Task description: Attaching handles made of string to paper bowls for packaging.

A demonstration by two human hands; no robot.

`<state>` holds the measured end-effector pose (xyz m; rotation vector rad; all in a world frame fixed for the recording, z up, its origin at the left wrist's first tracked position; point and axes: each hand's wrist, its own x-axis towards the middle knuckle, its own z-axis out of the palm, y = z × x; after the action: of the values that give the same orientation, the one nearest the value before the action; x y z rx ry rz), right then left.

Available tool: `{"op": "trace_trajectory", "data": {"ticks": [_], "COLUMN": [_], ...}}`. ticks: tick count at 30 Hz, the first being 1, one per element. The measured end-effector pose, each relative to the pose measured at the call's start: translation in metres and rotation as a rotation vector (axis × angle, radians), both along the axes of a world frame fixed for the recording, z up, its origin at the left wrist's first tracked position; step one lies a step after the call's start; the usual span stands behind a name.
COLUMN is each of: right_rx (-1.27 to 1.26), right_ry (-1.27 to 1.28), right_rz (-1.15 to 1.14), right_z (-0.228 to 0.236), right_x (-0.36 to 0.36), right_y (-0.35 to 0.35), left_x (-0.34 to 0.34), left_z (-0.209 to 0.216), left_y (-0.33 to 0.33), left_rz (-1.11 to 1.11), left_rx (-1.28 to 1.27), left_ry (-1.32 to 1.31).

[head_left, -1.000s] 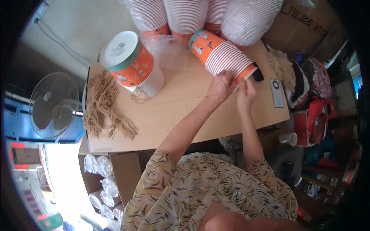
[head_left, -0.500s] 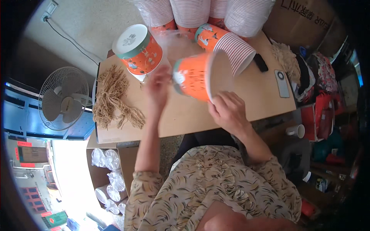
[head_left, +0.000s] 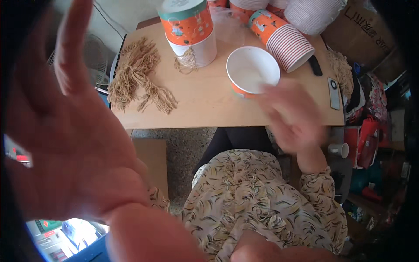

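Observation:
My left hand is raised large and close on the left, open, fingers apart and nothing visible in it. An orange paper bucket with a white inside stands mouth up on the table. My right hand is at its near right rim, blurred; whether it touches or grips the rim cannot be made out. Beyond to the left, an upturned orange and green bucket sits over a white one, with some tan strands at its side. A bundle of tan twine lies to the left.
A nested stack of buckets lies on its side at the back right, near a dark object and a pale flat device. More wrapped stacks are behind. The wooden table ends close to my lap.
The bucket was tilted in the air between both hands; now it stands mouth up on the table. My left hand has come away, up toward the camera. The view has shifted.

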<state>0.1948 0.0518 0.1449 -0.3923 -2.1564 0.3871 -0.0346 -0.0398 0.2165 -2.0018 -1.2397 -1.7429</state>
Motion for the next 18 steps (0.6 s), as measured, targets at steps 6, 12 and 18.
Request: {"op": "trace_trajectory", "data": {"ticks": [6, 12, 18], "right_rx": [0.343, 0.991, 1.562], "right_ry": [0.287, 0.141, 0.047], "right_rz": [-0.522, -1.135, -1.838], "right_z": [0.011, 0.034, 0.041], "right_x": [0.091, 0.08, 0.145], "right_y": [-0.033, -0.028, -0.06], "left_x": [-0.074, -0.069, -0.069], "left_z": [-0.004, -0.019, -0.008], "left_y": [0.001, 0.011, 0.01], "left_rz": [-0.082, -0.048, -0.048], "left_rx": [-0.077, 0.0, 0.054], "left_ry": [-0.089, -0.192, -0.192]}}
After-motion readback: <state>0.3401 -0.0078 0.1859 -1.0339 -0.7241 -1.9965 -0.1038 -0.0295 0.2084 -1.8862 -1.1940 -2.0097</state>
